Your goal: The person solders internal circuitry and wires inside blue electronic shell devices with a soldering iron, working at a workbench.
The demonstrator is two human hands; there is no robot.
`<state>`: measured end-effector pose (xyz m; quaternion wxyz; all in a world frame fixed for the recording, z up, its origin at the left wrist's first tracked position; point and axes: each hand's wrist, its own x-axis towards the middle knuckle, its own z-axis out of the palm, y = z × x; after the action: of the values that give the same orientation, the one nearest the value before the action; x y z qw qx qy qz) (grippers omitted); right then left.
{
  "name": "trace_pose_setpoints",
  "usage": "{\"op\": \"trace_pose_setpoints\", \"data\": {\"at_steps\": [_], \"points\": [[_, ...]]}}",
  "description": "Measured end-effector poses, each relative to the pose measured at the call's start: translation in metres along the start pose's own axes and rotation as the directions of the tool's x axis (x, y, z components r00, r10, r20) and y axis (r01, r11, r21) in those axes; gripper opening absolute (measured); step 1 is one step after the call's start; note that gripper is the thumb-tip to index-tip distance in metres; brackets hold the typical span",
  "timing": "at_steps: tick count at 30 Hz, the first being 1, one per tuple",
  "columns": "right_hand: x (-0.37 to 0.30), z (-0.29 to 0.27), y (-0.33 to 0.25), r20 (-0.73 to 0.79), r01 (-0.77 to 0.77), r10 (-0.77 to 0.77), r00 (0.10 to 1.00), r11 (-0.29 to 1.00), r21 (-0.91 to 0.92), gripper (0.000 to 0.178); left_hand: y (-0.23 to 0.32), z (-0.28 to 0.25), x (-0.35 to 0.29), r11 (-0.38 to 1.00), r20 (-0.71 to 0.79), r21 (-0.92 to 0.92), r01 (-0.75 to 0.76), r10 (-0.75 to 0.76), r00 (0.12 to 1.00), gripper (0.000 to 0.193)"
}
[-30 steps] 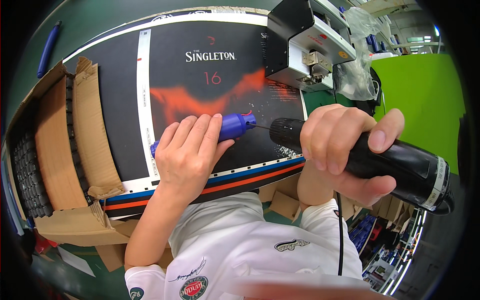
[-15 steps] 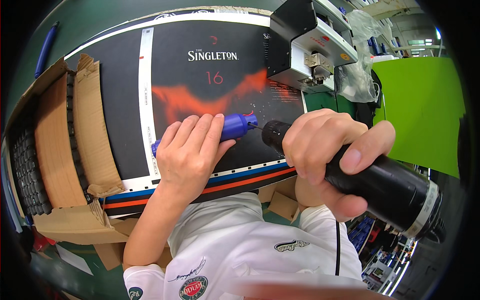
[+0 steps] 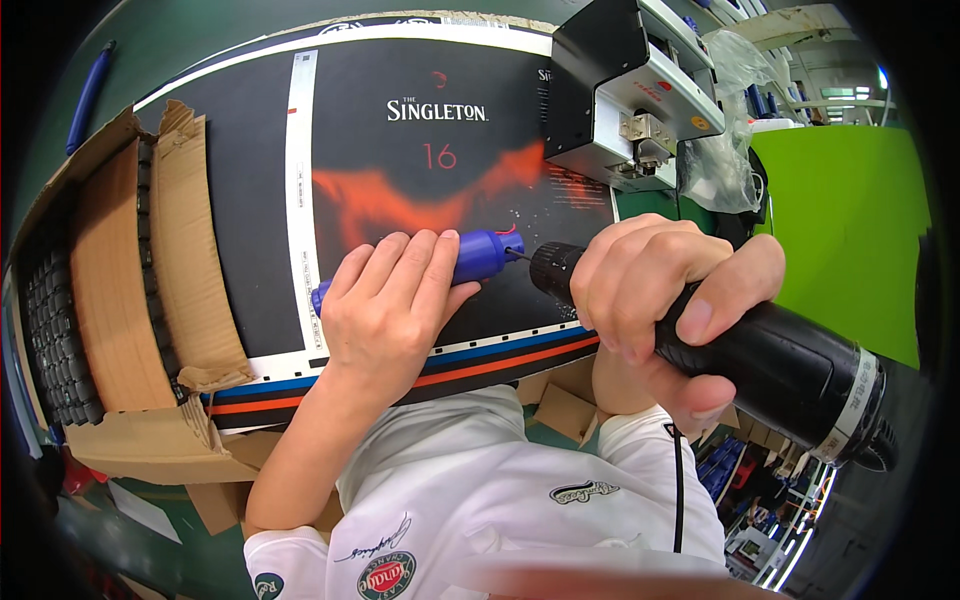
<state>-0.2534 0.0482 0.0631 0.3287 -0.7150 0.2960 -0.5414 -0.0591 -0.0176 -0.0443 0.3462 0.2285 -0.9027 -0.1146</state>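
Note:
My left hand [image 3: 392, 300] is wrapped over a blue cylindrical housing [image 3: 482, 257], pressing it against the dark printed sheet [image 3: 400, 75]. A short red wire shows at the housing's right end. In my right hand [image 3: 665, 290] is a black electric screwdriver [image 3: 790, 365], held level with its nose toward the housing. The thin bit [image 3: 517, 254] reaches the housing's right end; whether it sits in a screw is too small to tell. My right thumb and fingers wrap the screwdriver's body.
At the left stands an open cardboard box [image 3: 185, 250] with several black parts [image 3: 55, 335] and a wood-coloured board [image 3: 110, 285]. A white-and-black machine [image 3: 635, 100] stands at the back right, beside a clear plastic bag [image 3: 720, 170] and a bright green panel [image 3: 835, 220]. A blue tube [image 3: 90, 97] lies far left.
The whole view has shifted slightly. Both hands keep their hold, and the bit remains at the housing's right end.

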Motion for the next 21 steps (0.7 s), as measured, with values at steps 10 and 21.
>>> {"op": "trace_pose_setpoints", "data": {"at_steps": [10, 21], "points": [[-0.033, -0.005, -0.014, -0.493, 0.300, -0.128, 0.861, 0.910, 0.288, 0.046, 0.002, -0.004, 0.000, 0.999, 0.000, 0.010, 0.033, -0.033, 0.999, 0.045], [-0.083, 0.079, 0.017, -0.416, -0.280, 0.763, 0.494, 0.593, 0.755, 0.034, 0.014, -0.094, 0.007, 0.465, 0.086, -0.851, 0.243, -0.334, 0.939, 0.054]]}}
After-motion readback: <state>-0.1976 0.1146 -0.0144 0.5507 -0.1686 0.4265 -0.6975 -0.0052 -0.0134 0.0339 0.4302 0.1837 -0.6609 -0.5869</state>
